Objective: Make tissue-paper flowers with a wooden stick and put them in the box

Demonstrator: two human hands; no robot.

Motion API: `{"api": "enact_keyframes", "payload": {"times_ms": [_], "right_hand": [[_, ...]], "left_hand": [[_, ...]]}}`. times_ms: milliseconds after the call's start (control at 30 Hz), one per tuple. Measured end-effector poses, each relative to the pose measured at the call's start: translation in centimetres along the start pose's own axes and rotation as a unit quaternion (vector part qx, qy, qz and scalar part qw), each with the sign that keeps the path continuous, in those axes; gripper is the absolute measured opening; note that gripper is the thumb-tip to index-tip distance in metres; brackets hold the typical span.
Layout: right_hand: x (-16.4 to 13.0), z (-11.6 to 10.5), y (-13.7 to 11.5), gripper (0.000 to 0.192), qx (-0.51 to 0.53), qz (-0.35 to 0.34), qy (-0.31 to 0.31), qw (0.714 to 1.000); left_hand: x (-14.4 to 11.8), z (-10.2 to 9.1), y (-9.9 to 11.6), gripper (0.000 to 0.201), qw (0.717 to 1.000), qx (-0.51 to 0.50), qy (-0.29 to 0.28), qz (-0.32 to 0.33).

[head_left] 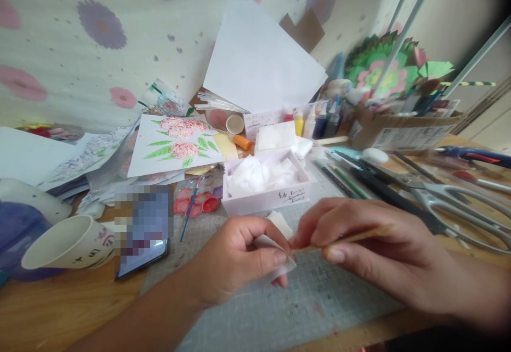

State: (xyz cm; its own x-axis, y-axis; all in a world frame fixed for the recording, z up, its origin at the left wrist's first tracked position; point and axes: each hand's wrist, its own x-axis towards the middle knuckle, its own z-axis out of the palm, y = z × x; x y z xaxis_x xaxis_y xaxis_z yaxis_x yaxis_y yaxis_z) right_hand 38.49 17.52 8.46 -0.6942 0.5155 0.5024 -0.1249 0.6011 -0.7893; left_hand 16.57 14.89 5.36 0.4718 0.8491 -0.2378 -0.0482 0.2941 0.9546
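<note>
L hand (pixel 239 253) pinches a small white paper scrap (pixel 275 259) betw thumb & fingers, near centre over the grey cutting mat (pixel 311 304). R hand (pixel 371 251) grips a thin wooden stick (pixel 351 236) w/ thumb & forefinger; the stick's left tip meets the scrap right where both hands come together. So scrap sits at L fingertips, touching the stick end, just near of the white box (pixel 267 192).

Progress, as a judgement: early to mid. The scrap looks only partly wrapped or folded at the stick tip; can't tell if any glue is on it. The white box holds crumpled tissue (pixel 259 173), so prepped material seems ready.

Around: flower painting (pixel 175 144) far left, paper cup (pixel 69 245) on its side near left, phone (pixel 143 235) beside it, scissors (pixel 451 203) right, paint bottles (pixel 315 120) far.
</note>
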Motion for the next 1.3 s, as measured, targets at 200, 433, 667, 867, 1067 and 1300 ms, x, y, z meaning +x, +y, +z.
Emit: {"api": "enact_keyframes", "payload": {"times_ms": [200,433,667,867,1067,1300], "right_hand": [[0.03,0.05,-0.12,0.018,-0.001,0.007,-0.004,1.0],[0.06,0.03,-0.05,0.018,0.001,0.004,-0.002,1.0],[0.08,0.04,-0.08,0.018,0.006,0.007,-0.004,1.0],[0.01,0.1,0.13,0.018,0.003,0.002,-0.001,1.0],[-0.05,0.03,0.03,0.018,0.004,0.009,-0.004,1.0],[0.02,0.11,0.05,0.017,0.006,0.009,-0.01,1.0]], "left_hand": [[0.23,0.02,0.03,0.013,1.0,0.006,0.005,0.002],[0.15,-0.03,0.1,0.013,1.0,0.013,0.005,-0.001],[0.16,-0.1,-0.01,0.014,1.0,0.003,-0.005,0.003],[0.15,-0.04,0.03,0.014,1.0,0.002,-0.002,0.005],[0.19,-0.13,-0.08,0.013,1.0,-0.002,-0.004,0.009],[0.19,-0.09,-0.13,0.013,1.0,-0.007,-0.003,0.002]]}}
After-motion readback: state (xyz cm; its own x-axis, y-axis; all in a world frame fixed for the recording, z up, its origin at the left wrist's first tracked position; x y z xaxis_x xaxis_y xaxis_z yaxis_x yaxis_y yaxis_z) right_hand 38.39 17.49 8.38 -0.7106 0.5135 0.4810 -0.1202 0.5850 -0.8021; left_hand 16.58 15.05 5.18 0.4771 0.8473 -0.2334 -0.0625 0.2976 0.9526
